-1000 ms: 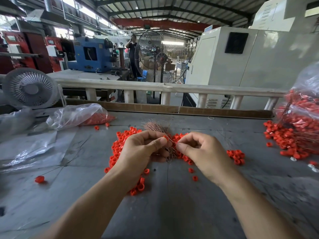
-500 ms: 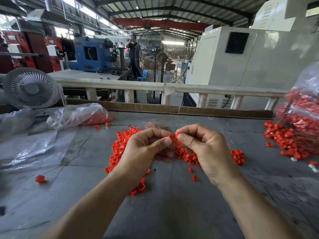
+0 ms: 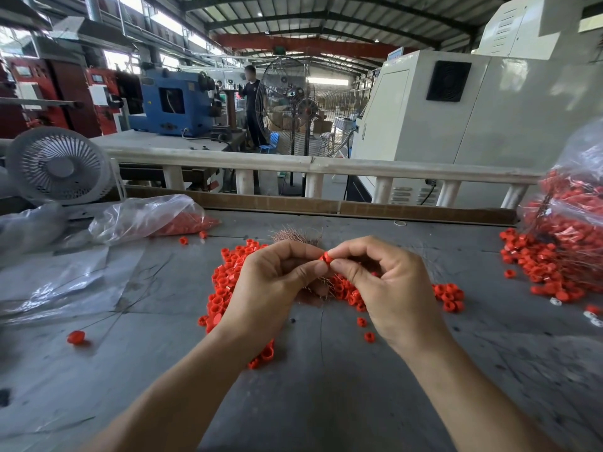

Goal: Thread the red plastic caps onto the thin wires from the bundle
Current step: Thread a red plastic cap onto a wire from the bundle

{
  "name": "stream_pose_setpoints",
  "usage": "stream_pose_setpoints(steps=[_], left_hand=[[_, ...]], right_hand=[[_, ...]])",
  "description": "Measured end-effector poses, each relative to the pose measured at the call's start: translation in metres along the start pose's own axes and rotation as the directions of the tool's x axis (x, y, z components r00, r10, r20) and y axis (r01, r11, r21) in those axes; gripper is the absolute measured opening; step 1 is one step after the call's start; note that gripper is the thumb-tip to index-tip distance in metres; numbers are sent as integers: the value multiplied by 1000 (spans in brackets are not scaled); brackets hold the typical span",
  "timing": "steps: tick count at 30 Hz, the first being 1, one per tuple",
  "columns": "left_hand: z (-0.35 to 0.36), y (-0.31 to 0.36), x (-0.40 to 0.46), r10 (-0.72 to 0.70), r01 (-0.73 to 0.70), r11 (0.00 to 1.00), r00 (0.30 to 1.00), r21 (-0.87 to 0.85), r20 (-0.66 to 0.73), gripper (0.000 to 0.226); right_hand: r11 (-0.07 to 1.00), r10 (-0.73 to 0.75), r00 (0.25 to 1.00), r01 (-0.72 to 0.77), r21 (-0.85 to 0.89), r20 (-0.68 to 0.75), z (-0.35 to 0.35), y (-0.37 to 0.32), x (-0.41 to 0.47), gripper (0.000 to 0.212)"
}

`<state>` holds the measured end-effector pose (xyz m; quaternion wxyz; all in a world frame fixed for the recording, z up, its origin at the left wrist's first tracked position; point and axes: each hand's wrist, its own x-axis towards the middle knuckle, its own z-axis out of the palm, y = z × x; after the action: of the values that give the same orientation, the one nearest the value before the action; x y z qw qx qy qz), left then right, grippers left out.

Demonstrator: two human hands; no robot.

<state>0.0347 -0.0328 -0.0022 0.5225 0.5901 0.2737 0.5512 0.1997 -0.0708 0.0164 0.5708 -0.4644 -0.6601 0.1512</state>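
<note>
A: Start at the left. What holds what?

B: A clear plastic bag lies on its side on the grey tabletop, and red caps fill its right end, with two loose ones just beside its mouth. Left of it lies crumpled clear film, whose contents I cannot tell. A single red cap sits alone near the left, on the end of a thin wire.

A: And the middle?

B: A loose pile of red caps is spread on the tabletop under and around both hands. Behind the hands a copper-coloured wire bundle fans out, its tips pointing away.

A: The hands?

B: The left hand has its fingers curled and its thumb and forefinger pinching a red plastic cap; strands of the bundle show below its fingers. The right hand pinches the same cap from the other side, thumb below and forefinger above. The cap is held raised above the pile, between the two hands. It is small, ring-like and glossy. I cannot tell whether a wire passes through it.

A: The right edge?

B: A large clear bag stands there, packed with red caps and thin wires. More caps spill from its base across the tabletop.
</note>
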Motion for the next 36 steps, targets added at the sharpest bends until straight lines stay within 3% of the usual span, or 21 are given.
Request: stream_pose_setpoints(steps=[12,22,29,36], left_hand=[[-3,-3,1,-8,8,1000,1000,-6,26,16],[-3,-3,0,-86,86,996,995,-12,54,28],[0,-1,-2,-220,226,949,974,-218,52,30],[3,1,-2,-279,287,930,958,-232,67,33]], right_hand=[[999,-15,999,14,34,31,-2,3,2,13],[999,-28,999,27,33,32,-1,5,1,14],[954,-175,983,184,-236,57,11,7,-3,25],[877,-272,962,241,-416,-15,17,8,-6,17]])
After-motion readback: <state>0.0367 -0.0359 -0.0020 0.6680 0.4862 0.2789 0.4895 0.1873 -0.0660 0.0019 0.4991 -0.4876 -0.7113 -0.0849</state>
